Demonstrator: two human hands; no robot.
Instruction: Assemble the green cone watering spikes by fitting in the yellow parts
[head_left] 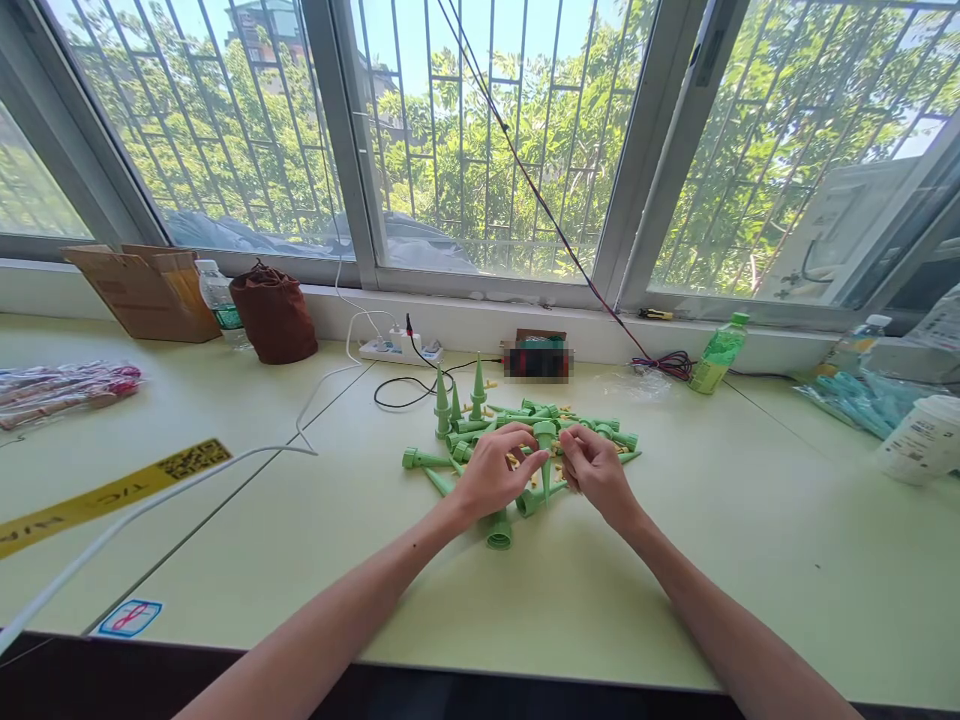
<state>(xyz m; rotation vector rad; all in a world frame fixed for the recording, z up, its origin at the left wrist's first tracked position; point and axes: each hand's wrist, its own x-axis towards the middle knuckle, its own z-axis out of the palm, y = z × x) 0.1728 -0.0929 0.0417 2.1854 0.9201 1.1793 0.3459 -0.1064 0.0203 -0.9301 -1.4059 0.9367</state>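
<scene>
Between my hands a green plastic spike points downward, its wide cap end at the top. My left hand has its thumb and fingers curled at the left side of this spike and holds it. Close on the right, my right hand is pinched together near the cap; whatever lies between its fingertips is too small to make out. Around and behind both hands lies a pile of green spikes with small yellow pieces among them. Two spikes stand upright at the pile's back left. One open-ended green piece lies in front.
A power strip and a dark device sit along the window ledge. A green bottle and a white cup stand at right. A brown pouch, cardboard box and white cable are at left.
</scene>
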